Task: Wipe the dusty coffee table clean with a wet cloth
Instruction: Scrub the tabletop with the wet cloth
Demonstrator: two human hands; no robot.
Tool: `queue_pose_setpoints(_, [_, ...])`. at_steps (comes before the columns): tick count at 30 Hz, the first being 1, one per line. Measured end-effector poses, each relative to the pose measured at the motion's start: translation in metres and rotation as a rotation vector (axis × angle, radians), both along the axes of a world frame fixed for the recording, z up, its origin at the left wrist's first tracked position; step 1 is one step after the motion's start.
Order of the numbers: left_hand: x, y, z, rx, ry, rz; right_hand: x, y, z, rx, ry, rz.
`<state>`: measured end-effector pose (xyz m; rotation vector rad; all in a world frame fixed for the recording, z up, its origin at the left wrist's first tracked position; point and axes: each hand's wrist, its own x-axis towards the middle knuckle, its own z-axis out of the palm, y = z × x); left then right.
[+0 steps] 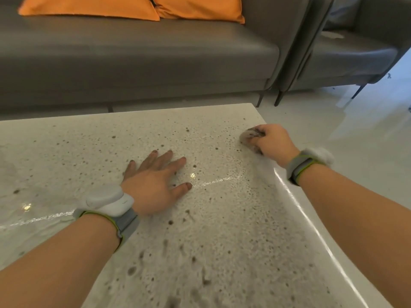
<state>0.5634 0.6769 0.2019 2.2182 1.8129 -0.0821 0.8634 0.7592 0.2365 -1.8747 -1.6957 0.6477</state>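
I see my right hand [272,142] clenched around the bunched cloth [251,137], pressing it onto the speckled bench [222,230] near its far right corner. My left hand [155,176] lies flat on the bench, fingers spread, well apart from the cloth.

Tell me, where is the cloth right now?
The cloth is bunched in the right hand, pressed on the coffee table near its far right corner, in front of the sofa.

The worktop [222,218] is pale speckled stone, glossy, with dark specks and wet streaks across it. A small bunched cloth [250,137], whitish with dark marks, lies near its far right corner, pressed onto the surface.
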Motion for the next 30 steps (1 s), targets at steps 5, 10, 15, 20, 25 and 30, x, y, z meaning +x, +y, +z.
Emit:
queue_pose_setpoints(5, [0.001, 0.018, 0.005, -0.023, 0.027, 0.077, 0.034, 0.021, 0.011, 0.12, -0.056, -0.368])
queue_pose_setpoints(10, [0.005, 0.025, -0.007, 0.016, 0.007, 0.097, 0.022, 0.029, -0.019, 0.142, -0.403, -0.327])
queue_pose_setpoints(15, [0.004, 0.041, -0.003, 0.043, -0.01, 0.102, 0.01, 0.032, -0.017, 0.197, -0.309, 0.098])
queue_pose_setpoints(20, [0.003, 0.042, -0.006, 0.06, -0.024, 0.102, 0.02, 0.045, 0.002, 0.108, 0.065, -0.122])
queue_pose_setpoints(25, [0.0, 0.051, -0.007, 0.07, -0.025, 0.09, 0.003, 0.056, -0.009, 0.132, -0.371, -0.326])
queue_pose_setpoints(30, [-0.003, 0.066, -0.004, 0.036, -0.022, 0.076, -0.02, 0.055, -0.008, 0.165, -0.308, 0.089])
